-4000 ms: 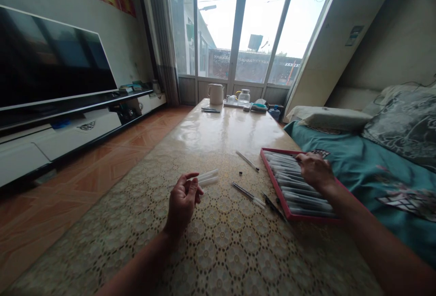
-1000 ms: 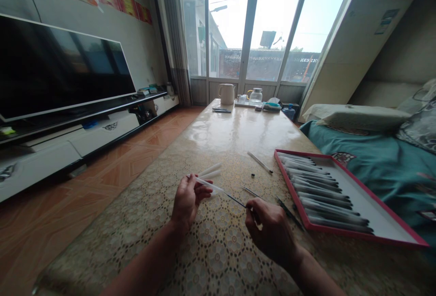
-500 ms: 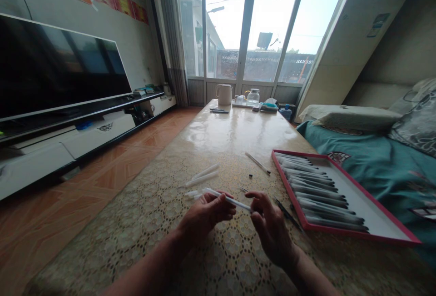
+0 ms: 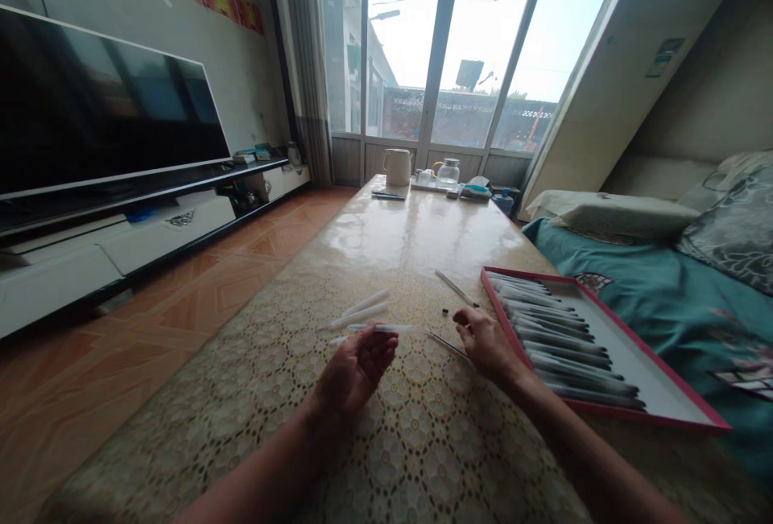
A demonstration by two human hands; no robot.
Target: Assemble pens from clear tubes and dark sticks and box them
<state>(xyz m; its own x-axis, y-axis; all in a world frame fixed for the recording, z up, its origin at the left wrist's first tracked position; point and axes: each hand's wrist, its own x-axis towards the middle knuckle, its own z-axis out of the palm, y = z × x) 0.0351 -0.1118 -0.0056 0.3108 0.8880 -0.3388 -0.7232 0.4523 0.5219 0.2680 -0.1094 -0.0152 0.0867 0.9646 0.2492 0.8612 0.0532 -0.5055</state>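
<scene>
Two bare hands work above a patterned desk (image 4: 398, 242). The desk's left edge runs obliquely, a broad margin apart from the left hand (image 4: 359, 367); on the right, a red-rimmed tray (image 4: 628, 347) limits the room beside the right hand (image 4: 488, 340) and borders a teal cover (image 4: 658, 290). Far beyond, a kettle (image 4: 397, 167) stands near the end. Left grip: narrow, thumb and fingers holding a translucent tube (image 4: 395, 329), its long axis nearly crosswise, one end pointing toward the right hand. Right grip: fingers curled; whether they hold anything cannot be told. Just beside them lie a black cap (image 4: 445, 312) and a slim rod (image 4: 445, 343), slanting from far left to near right; a pale pen (image 4: 454, 286) lies roughly parallel. Two loose tubes (image 4: 365, 311) slant from near left to far right. Tray pens (image 4: 559, 339) lie side by side, dark ends rightward.
</scene>
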